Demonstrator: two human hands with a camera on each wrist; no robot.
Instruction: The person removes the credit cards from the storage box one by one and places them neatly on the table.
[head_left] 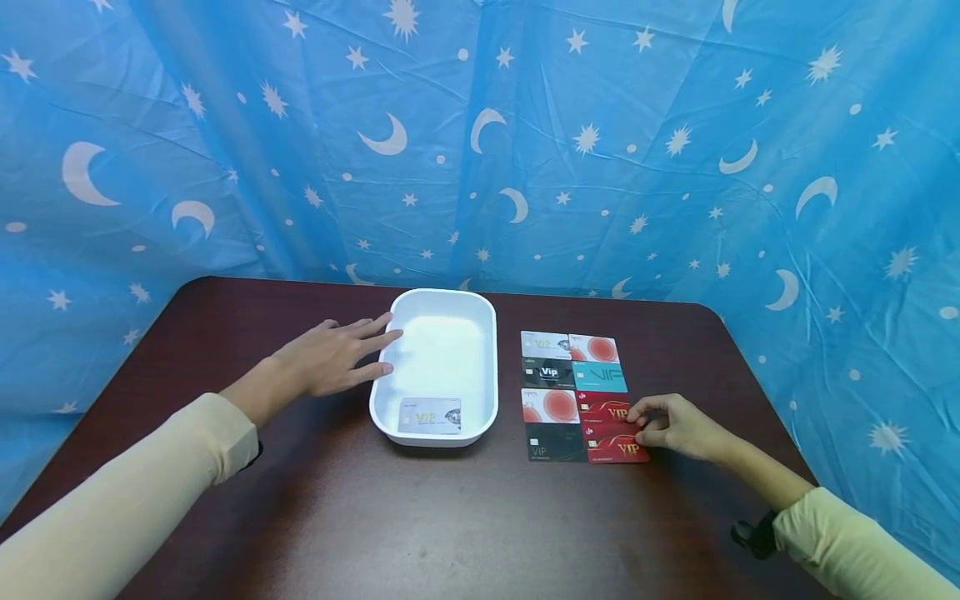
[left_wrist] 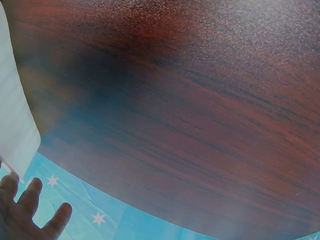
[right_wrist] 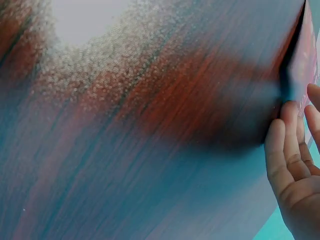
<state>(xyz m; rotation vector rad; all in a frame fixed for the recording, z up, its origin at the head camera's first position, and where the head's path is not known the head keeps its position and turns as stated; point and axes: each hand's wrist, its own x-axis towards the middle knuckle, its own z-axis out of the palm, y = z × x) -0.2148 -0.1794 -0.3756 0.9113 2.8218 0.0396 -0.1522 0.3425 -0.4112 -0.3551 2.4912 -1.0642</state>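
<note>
With fingers spread, my left hand (head_left: 337, 358) rests its fingertips on the left rim of a white plastic tray (head_left: 490, 367). A silver VIP card (head_left: 430, 416) lies inside at the near end. To the tray's right, several cards form two columns, among them a teal card (head_left: 600, 377) and a black card (head_left: 556, 442). My right hand (head_left: 678, 427) reaches in from the right, thumb and forefinger bent at the right ends of two red VIP cards, the upper one (head_left: 600, 407) and the lower one (head_left: 611, 445). Whether it pinches either card is unclear.
White cards with red circles (head_left: 551, 406) and a dark Vip card (head_left: 547, 372) fill other places in the columns. A second silver VIP card (head_left: 543, 344) is at the far left corner. Beyond the dark wooden table (head_left: 465, 517) hangs a blue star-and-moon curtain (head_left: 450, 167).
</note>
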